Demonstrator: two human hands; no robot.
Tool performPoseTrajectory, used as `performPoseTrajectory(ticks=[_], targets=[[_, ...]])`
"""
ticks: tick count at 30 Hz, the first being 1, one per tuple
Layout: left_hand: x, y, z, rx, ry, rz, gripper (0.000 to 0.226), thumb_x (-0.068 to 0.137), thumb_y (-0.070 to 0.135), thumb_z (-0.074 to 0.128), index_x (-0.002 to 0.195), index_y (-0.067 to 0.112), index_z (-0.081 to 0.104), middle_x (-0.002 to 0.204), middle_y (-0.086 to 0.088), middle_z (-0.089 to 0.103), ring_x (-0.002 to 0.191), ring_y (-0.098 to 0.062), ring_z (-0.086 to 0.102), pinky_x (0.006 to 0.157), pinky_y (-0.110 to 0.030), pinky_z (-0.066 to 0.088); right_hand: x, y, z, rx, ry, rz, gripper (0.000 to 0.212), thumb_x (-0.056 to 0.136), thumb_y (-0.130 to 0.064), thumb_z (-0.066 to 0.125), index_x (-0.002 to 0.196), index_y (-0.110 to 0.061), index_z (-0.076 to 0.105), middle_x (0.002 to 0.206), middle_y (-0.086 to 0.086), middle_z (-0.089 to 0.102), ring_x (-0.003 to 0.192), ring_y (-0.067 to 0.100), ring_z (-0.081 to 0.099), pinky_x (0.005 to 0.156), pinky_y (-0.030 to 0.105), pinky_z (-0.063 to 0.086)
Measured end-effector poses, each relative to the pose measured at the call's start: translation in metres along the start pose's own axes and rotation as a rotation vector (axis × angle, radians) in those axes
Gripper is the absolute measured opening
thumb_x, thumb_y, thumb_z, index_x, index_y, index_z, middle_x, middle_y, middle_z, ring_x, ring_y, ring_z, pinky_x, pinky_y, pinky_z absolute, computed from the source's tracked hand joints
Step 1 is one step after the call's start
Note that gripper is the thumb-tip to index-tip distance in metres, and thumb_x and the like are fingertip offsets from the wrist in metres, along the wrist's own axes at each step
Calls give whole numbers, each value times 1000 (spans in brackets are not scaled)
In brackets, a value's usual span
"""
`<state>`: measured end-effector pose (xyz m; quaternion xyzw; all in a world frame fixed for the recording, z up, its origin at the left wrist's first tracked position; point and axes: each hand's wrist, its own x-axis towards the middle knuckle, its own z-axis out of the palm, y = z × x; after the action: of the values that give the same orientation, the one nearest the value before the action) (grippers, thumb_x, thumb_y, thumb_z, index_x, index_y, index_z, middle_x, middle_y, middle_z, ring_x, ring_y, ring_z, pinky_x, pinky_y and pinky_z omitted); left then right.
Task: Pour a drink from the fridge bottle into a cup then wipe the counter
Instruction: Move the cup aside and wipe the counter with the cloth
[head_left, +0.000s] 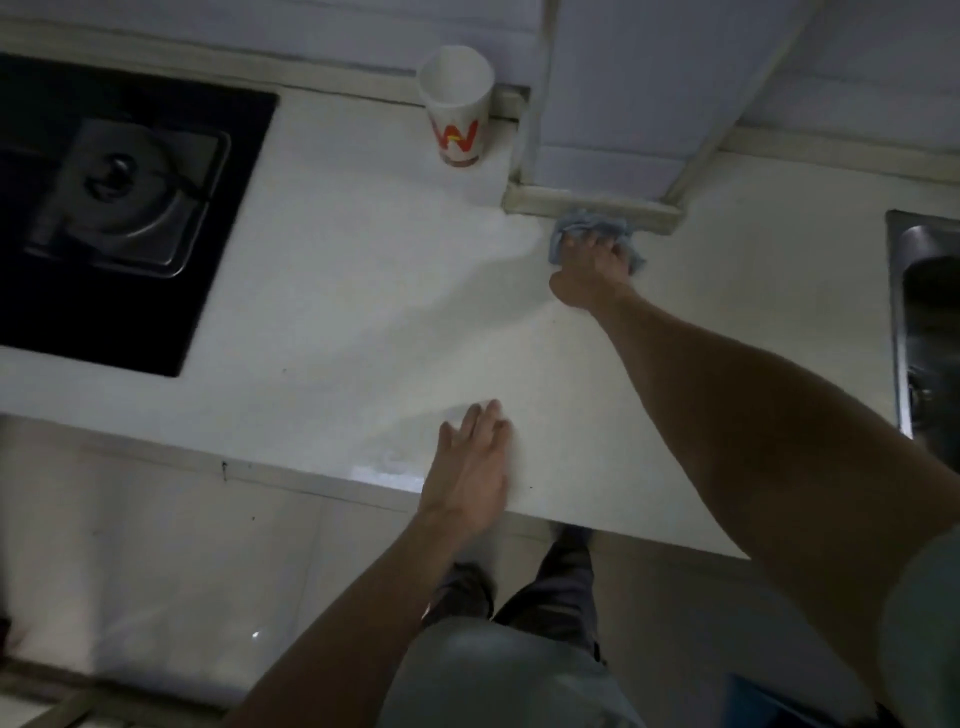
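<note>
The blue cloth (592, 224) is lying bunched at the worktop's (363, 291) rear edge, the right grip (589, 265) clutching it with curled fingers. The left grip (475, 457) is resting flat, fingers straight, at the front edge. The cup (457, 111) is standing upright at the rear edge.

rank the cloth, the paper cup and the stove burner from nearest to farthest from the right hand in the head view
1. cloth, gripped by the right hand at the wall ledge.
2. paper cup, back-left against the wall.
3. stove burner, far left on the hob.

A black hob (130, 208) sits left, a steel sink (927, 322) right.
</note>
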<state>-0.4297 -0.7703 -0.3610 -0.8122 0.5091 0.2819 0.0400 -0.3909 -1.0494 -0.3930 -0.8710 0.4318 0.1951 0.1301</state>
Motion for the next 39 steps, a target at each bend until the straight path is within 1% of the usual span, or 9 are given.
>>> performPoseTrajectory(ticks=[4,7,10,13,23,26,29,35,39], targets=[[-18,-14,10,-18,-50,15,63,97,14,41,155,8,16,165,-9,-2,152,-27,0,122,-51,10,8,-63,1,-23,14,-114,71,88,-25,48,150,-5,19,154,23,23,142,41,21,118,50,16],[-15,-21,11,-42,-72,32,65,97,13,44,155,8,15,165,-9,-3,152,-28,-1,123,-51,9,3,-96,7,-109,18,-231,69,91,-26,47,151,-11,17,157,20,16,145,39,15,120,48,12],[-11,-20,8,-78,-89,33,64,97,11,47,154,8,19,165,-9,1,152,-30,1,122,-53,11,-3,-97,5,-164,33,-274,69,92,-21,47,152,-16,14,159,17,10,147,36,10,121,48,12],[-9,-24,8,-87,-119,37,65,97,9,48,155,9,18,165,-8,-1,152,-29,-1,122,-53,11,-7,-69,6,-134,95,-302,68,90,-15,52,149,-24,19,158,13,13,145,35,16,118,49,21],[-8,-30,3,-150,-141,94,63,93,9,51,150,7,26,164,-9,3,151,-31,3,121,-53,13,-52,78,14,-33,17,127,75,85,-16,58,149,-16,19,154,18,25,140,41,26,111,59,30],[-10,-29,5,-144,-149,105,69,90,13,55,150,5,23,164,-11,1,151,-33,0,121,-55,10,-61,71,23,22,8,228,75,90,-19,54,152,-14,11,158,19,13,145,41,13,113,61,20],[-11,-33,6,-184,-162,111,75,88,15,57,153,7,20,165,-9,-1,152,-31,-4,122,-53,6,-58,31,22,60,60,295,75,93,-25,54,153,-8,11,157,23,15,144,43,16,116,57,18],[-10,-33,5,-185,-157,104,76,87,13,55,155,10,19,165,-5,-1,152,-28,-3,123,-50,7,-65,-62,32,35,83,-99,78,90,-22,55,152,-14,9,159,19,5,147,40,2,120,50,9],[-13,-35,5,-180,-151,116,73,89,10,54,154,10,21,165,-4,0,152,-28,-2,123,-49,8,-70,-60,40,59,126,-275,70,90,-13,53,152,-18,19,160,9,12,148,31,8,121,41,9]])
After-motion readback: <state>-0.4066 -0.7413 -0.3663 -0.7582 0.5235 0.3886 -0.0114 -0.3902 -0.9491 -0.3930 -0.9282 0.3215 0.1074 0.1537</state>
